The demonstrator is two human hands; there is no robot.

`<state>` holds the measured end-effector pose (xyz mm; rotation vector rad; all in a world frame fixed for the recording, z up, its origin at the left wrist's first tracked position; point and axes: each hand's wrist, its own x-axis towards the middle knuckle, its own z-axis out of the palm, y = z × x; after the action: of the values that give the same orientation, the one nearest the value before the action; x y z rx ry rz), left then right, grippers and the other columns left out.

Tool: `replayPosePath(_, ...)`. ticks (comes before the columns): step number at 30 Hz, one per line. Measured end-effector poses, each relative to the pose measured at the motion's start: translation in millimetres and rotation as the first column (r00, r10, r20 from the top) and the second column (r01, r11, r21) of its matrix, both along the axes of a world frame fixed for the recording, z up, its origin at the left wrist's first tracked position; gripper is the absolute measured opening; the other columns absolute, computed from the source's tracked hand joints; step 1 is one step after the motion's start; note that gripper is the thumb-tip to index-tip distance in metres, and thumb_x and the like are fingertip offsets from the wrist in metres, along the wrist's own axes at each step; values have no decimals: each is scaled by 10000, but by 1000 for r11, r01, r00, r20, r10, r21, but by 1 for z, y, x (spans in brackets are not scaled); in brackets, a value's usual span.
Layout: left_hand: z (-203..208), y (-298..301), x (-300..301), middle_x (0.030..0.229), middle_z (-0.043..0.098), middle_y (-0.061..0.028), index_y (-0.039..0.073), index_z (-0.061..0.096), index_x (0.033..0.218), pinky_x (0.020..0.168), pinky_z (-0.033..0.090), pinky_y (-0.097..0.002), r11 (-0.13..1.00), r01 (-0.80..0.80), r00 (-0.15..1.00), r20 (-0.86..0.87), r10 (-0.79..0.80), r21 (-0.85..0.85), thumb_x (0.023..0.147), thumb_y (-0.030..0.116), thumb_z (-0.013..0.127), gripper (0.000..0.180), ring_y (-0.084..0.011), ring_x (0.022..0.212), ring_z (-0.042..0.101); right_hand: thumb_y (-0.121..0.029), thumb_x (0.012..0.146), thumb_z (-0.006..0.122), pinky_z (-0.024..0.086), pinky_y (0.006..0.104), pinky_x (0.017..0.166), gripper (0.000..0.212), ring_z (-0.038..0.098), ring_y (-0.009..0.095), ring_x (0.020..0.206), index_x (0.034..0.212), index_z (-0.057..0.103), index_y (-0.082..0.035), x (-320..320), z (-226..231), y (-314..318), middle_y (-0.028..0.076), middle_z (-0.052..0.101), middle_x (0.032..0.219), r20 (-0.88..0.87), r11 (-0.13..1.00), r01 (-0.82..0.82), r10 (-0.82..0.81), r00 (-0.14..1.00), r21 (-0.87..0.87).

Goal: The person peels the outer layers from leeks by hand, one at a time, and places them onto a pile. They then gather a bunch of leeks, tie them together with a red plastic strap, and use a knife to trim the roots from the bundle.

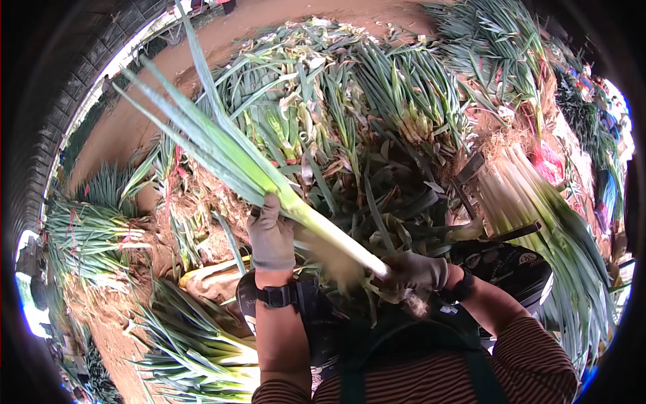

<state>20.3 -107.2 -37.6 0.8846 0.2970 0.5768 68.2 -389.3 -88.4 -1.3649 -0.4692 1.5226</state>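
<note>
Dark-striped sleeve and dark green apron lie nearest, on the body side of the leek. Leek: single, held aslant in front of the body, between both hands; white end low and right, green leaves fanning up and left.

Right hand: grey-gloved, fingers bent round the white end of the leek; fingertips blurred, firmness of grip cannot be told. Left hand: grey-gloved, fingers clasping the leek just below where the leaves spread, thumb on the upper side. Black band on the left wrist.

Left of the leek's white end, toward the body: loose green pile. Right of the leek: stack of long pale stalks, leaves trailing toward the body.

Beyond the leek's white end: tangled leaf litter. Left of the leek, farther out: bundles with red ties. Beyond the leek's leaves: large leafy heap; past it, brown bare earth.
</note>
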Motion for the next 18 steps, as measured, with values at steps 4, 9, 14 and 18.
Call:
replayPosePath(4,-1,-6,5,1052,639,-114,-4,549,1212,810,561,-415,932,344,925,212,-314,-119,951,350,622,446,-235,893,650,-154,938,635,414,236,482,256,525,79,579,1135,573,-3,1,27,14,16,559,704,122,970,26,-57,991,242)
replayPosePath(9,-7,-19,15,816,549,-3,94,570,1067,658,480,-305,971,160,985,95,-144,-179,997,299,522,222,-128,685,539,-424,923,643,495,320,667,509,630,171,763,1165,565,16,4,37,24,83,641,861,293,959,-37,-48,955,280)
replayPosePath(14,-7,-9,11,744,468,31,118,563,990,552,315,-255,986,93,994,71,-84,-137,1007,290,483,191,-96,604,430,-424,903,644,500,333,680,476,658,249,801,1139,578,-16,-25,80,8,127,638,862,836,991,-96,-24,548,91)
replayPosePath(18,-5,3,4,779,461,57,115,543,983,564,340,-238,982,125,990,86,-113,-141,1000,299,506,188,-76,614,414,-319,879,664,494,342,563,279,644,246,643,1025,615,-86,-42,91,-12,87,631,720,979,993,-106,-26,202,48)
